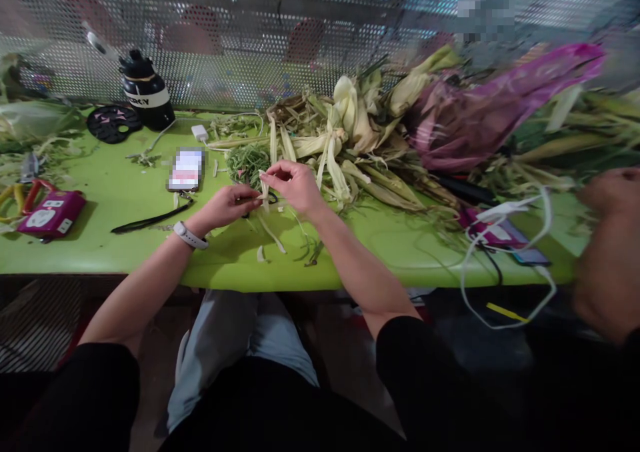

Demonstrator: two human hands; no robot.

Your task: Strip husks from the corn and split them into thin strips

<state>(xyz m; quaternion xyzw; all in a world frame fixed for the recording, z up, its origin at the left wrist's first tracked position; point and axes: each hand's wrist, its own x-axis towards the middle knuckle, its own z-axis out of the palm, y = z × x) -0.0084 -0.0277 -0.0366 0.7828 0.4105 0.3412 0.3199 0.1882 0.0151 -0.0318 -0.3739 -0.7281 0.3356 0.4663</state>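
husk strip (pixel 265 189) between fingertips | left hand (pixel 233 204) pinches low | right hand (pixel 296 187) pinches top

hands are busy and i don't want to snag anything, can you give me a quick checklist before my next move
1. Pale strip in hand: ok, the right hand pinches its upper part, the left hand is lower down.
2. Strip free of tears: cannot tell, too small.
3. Table clear of scraps: not ok, loose pieces such as a husk scrap lie in front of the hands.
4. Phone clear of both hands: ok, it lies apart, beyond the left wrist.
5. White cable off the table edge: not ok, it hangs over at right.
6. Other person's hand clear: ok, far right.
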